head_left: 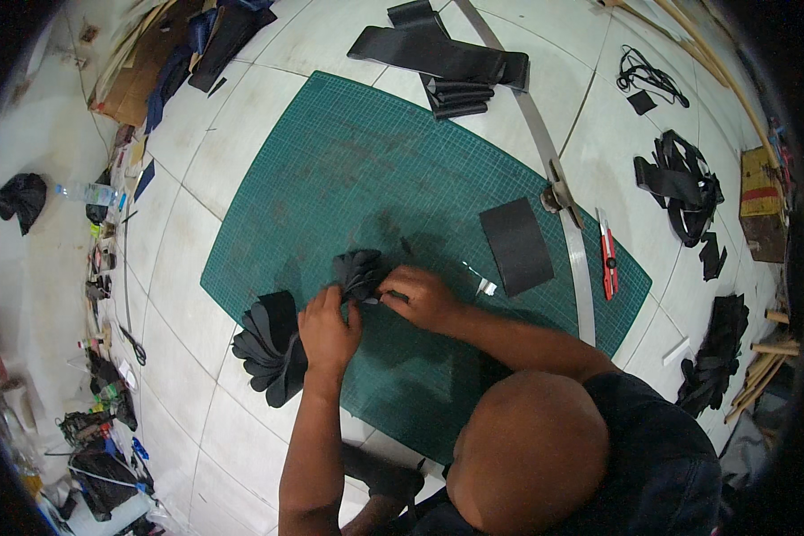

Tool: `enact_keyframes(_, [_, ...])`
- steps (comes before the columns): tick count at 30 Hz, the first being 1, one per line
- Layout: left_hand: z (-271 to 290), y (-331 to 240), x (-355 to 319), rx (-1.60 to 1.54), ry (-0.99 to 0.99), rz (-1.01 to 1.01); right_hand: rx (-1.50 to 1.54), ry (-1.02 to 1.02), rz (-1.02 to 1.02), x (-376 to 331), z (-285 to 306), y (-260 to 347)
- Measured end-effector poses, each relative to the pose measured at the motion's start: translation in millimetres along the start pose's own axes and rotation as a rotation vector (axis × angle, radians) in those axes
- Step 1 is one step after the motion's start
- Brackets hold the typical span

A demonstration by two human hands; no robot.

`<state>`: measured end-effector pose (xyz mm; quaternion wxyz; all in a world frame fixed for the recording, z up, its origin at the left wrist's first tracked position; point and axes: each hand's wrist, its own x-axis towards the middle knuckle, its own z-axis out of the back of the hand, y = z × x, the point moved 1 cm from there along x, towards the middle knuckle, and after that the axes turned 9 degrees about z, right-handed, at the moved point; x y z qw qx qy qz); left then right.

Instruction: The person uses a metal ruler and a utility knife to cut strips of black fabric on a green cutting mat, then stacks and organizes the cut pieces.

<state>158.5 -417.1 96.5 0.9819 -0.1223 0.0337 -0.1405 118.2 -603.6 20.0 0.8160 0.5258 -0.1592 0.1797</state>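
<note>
A small fanned bundle of black strips [359, 271] with rounded ends lies over the green cutting mat [330, 170]. My left hand [330, 323] grips its near end, thumb and fingers closed. From the right, my right hand [417, 294] pinches the bundle's near right edge, fingertips together. Exactly what lies between those fingertips is too small to make out. Beside my left wrist, at the mat's left edge, rests a larger fan of similar black strips [272, 362]. A flat black rectangular piece [516, 247] lies on the mat to the right of my hands.
A long metal ruler [581, 286] with a sliding clamp [558, 196] crosses the mat's right side. Beyond it lies a red utility knife [608, 261]. Black bands [438, 55] sit past the far edge. Scissors [133, 347] and black strip piles [683, 188] lie on the tiles.
</note>
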Motion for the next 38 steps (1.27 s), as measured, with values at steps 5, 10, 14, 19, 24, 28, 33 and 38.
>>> enact_keyframes(5, [0, -1, 0, 0.019, 0.016, 0.023, 0.038, -0.095, -0.045, 1, -6, 2])
enact_keyframes(10, [-4, 2, 0, -0.006, -0.039, -0.006, 0.132, -0.08, -0.062, 5, -6, -5])
enact_keyframes(14, [-4, 2, 0, -0.03, -0.05, -0.016, 0.132, -0.029, -0.054, 12, -2, -12])
enact_keyframes(19, [-6, 6, -1, -0.001, -0.032, -0.017, 0.058, -0.01, 0.008, 14, 1, -13])
enact_keyframes(24, [-3, 2, 0, 0.009, -0.027, -0.017, 0.064, 0.05, 0.002, 23, 6, -19])
enact_keyframes(28, [-2, 1, 1, 0.043, 0.015, 0.013, 0.072, 0.091, 0.043, 31, 12, -19])
enact_keyframes(33, [-5, 3, 0, 0.046, 0.003, 0.016, 0.068, 0.126, -0.001, 31, 8, -18])
enact_keyframes(38, [-7, 5, 0, 0.058, 0.014, 0.04, 0.057, 0.133, -0.037, 26, 4, -19])
